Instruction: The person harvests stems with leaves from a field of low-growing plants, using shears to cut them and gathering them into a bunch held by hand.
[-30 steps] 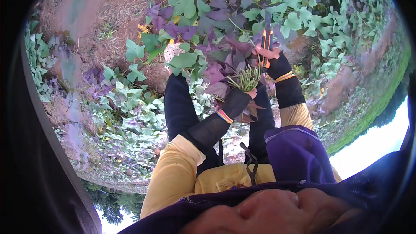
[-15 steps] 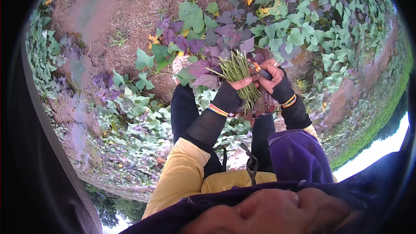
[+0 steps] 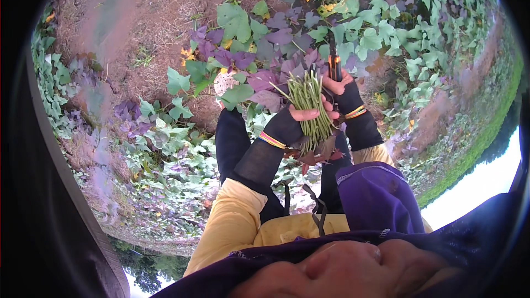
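A thick bundle of cut green leaf stems [image 3: 309, 111] stands in front of me, its pale ends pointing up and away. My left hand [image 3: 302, 115] is closed round its middle, thumb across the front and fingertips showing on the right side. Dark reddish leaves [image 3: 317, 155] hang from the bundle's lower end. Just right of the stems, my right hand [image 3: 341, 81] is closed on a black-and-orange hand tool [image 3: 334, 65] that points away from me. Whether its jaws are apart does not show. Both hands wear black fingerless sleeves with coloured bands at the wrists.
Green and purple leafy vines [image 3: 381, 27] spread over the far and right ground. Bare reddish soil with dry straw [image 3: 149, 16] lies at the far left. My dark-trousered leg [image 3: 231, 138] and a pale patterned shoe [image 3: 225, 84] are beside the bundle.
My right hand has turned and moved slightly up from the bundle, so the tool now points away. The left hand keeps its hold on the stems.
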Tool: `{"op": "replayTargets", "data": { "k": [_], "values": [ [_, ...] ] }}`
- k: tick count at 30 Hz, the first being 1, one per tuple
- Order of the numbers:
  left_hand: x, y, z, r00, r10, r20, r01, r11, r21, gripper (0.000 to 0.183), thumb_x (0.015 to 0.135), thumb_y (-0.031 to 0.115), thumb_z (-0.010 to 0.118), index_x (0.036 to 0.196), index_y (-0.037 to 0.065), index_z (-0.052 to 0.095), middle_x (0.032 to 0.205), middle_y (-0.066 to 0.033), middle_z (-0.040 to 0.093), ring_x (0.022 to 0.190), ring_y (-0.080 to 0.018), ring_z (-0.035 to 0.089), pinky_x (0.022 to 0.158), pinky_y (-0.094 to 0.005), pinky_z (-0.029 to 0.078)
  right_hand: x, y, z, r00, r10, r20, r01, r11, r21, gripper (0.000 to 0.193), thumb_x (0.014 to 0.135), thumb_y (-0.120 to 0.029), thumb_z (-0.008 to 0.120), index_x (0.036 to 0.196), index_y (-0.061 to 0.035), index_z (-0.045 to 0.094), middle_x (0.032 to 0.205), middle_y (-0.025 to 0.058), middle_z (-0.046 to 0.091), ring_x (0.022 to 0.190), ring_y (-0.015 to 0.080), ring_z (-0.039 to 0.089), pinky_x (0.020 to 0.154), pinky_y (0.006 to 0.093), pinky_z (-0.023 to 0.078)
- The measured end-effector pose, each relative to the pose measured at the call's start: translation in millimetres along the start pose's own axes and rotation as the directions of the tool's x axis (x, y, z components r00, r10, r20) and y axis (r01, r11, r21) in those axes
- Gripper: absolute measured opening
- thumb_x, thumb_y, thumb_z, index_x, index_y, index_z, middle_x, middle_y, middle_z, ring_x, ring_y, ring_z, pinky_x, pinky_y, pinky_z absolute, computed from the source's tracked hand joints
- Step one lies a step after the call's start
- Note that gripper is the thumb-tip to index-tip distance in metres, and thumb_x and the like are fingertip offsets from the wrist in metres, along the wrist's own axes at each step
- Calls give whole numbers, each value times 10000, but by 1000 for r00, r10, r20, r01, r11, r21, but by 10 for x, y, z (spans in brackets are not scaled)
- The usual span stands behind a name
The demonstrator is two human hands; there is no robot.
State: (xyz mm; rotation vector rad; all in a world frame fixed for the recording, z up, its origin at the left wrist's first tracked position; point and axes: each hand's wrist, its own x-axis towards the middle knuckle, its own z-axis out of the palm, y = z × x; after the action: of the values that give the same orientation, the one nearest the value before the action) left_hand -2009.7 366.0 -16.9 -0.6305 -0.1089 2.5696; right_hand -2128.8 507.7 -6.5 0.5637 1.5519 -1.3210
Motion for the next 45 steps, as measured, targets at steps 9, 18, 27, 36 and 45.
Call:
{"op": "replayTargets", "data": {
  "k": [9, 18, 27, 36, 45],
  "values": [
    [-34, 173, -51, 919, 181, -350, -183, 983, 28, 362, 830, 110, 630, 1166, 95, 497, 807, -2, 469, 767, -159, 505, 849, -426, 474, 443, 521, 255, 869, -422, -257, 180, 755, -631, 328, 816, -265, 657, 1055, -49, 602, 908, 129, 649, 722, 217, 634, 666, 340, 498],
    [91, -59, -369, 600, 281, -749, 50, 921, 386, 263, 835, 155, 679, 1067, 70, 589, 808, -21, 611, 707, -107, 582, 580, -245, 451, -204, 1500, -685, 892, 143, -429, -170, 985, -27, 285, 832, -234, 655, 1022, -32, 590, 748, 17, 621, 610, 97, 584, 494, 229, 443],
    [-6, -573, -752, 666, 223, -712, 298, 795, 528, 182, 740, 160, 670, 739, -13, 615, 666, -36, 577, 588, -152, 531, 545, -282, 406, -684, 1098, 43, 946, 205, 251, -166, 972, -168, 293, 854, -223, 664, 1050, -19, 586, 755, -24, 572, 694, 59, 526, 618, 241, 432],
    [-172, -651, -808, 524, 240, -817, 417, 765, 492, 242, 834, 223, 642, 893, -12, 653, 800, -50, 628, 724, -131, 573, 636, -306, 447, 1217, 1527, -637, 982, -127, 139, 179, 407, -895, 364, 801, -395, 657, 1074, -161, 601, 882, 115, 658, 858, 314, 640, 729, 421, 485],
    [-382, -513, -706, 585, 110, -803, 371, 845, 386, 260, 833, 225, 652, 950, -7, 656, 881, -59, 643, 805, -118, 583, 710, -279, 455, 1432, 1546, -1481, 993, 66, 93, 82, 154, -985, 355, 801, -363, 668, 1074, -138, 638, 932, 103, 678, 881, 288, 651, 758, 389, 492]
  ]
}}
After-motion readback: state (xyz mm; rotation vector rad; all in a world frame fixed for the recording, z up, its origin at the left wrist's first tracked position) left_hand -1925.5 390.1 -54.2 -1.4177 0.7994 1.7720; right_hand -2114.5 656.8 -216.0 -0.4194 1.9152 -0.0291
